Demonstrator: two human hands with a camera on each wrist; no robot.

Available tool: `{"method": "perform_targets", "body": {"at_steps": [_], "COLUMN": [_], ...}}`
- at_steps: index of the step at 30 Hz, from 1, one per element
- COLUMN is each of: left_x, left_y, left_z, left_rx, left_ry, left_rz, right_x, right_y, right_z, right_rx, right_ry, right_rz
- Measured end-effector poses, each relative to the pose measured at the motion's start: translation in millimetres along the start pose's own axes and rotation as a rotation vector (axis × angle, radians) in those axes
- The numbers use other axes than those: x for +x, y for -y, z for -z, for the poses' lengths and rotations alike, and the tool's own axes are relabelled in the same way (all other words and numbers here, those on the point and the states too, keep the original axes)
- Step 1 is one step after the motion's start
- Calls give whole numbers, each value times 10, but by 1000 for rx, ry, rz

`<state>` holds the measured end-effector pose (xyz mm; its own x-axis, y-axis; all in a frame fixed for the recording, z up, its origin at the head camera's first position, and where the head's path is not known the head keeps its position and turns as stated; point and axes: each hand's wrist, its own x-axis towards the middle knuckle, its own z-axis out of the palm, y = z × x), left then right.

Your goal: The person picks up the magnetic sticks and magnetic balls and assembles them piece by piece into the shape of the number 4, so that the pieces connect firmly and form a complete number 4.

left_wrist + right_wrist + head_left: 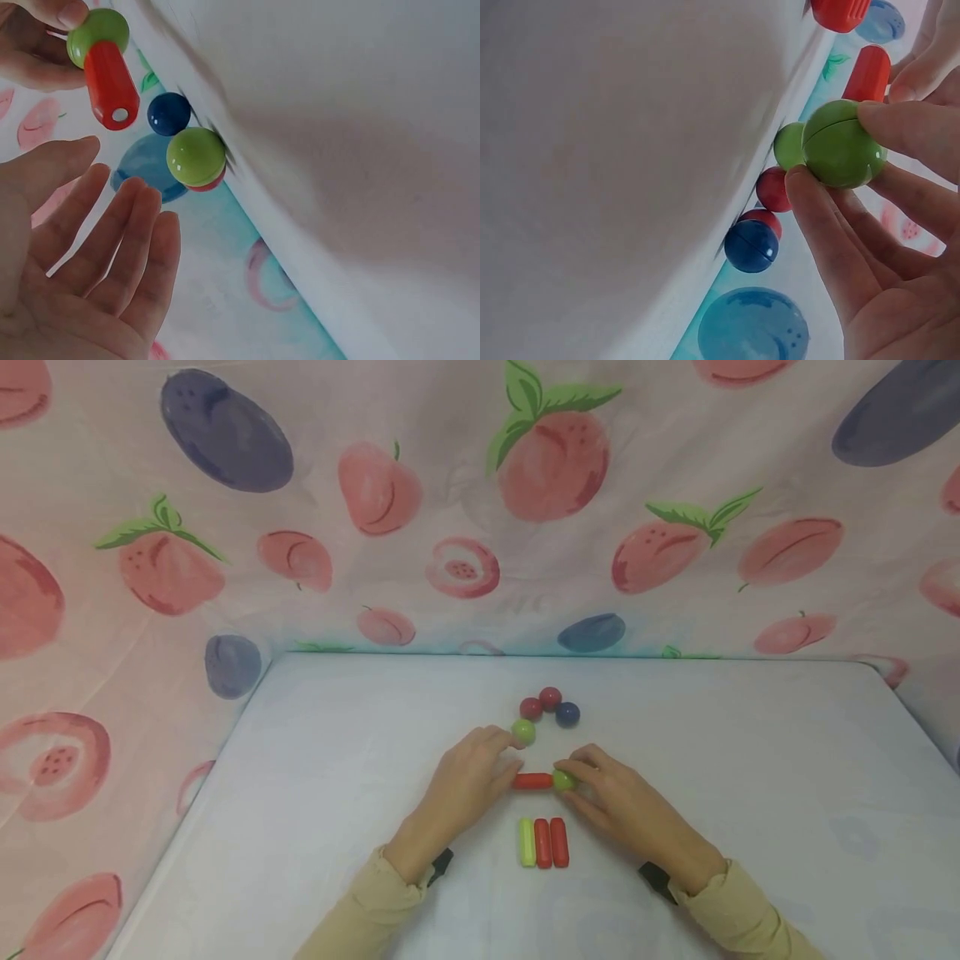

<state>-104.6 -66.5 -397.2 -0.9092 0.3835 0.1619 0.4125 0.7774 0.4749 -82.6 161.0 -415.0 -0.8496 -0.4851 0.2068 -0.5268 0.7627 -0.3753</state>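
Observation:
My right hand [618, 793] pinches a green ball [844, 144] between thumb and fingers. A red rod [112, 86] is joined end-on to that ball and points toward my left hand [467, 781]. The rod's free end shows a small silvery disc in the left wrist view. My left hand has its fingers spread and relaxed, and a gap separates them from the rod there. Just beyond its fingertips sits a second green ball [523, 732], with two red balls, one [531, 708] in front of the other [551, 698], and a blue ball [567, 714].
Nearer the body, a yellow-green rod [527, 843] and two red rods, a middle one [542, 843] and a right one [560, 842], lie side by side on the white table [337, 827]. A fruit-patterned cloth [450, 485] rises behind the table's far edge.

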Motion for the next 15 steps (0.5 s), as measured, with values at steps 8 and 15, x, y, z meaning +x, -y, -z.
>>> {"method": "perform_targets", "body": {"at_steps": [8, 15], "left_x": [136, 263], "left_y": [27, 45], "left_z": [-30, -55], "left_rx": [-12, 9], "left_ry": [3, 4], "left_rz": [5, 2], "right_x": [10, 6], "right_y": [-15, -21], "right_z": [-8, -1], "right_rx": [5, 4], "right_ry": [-6, 28], "right_rz": [9, -16]}}
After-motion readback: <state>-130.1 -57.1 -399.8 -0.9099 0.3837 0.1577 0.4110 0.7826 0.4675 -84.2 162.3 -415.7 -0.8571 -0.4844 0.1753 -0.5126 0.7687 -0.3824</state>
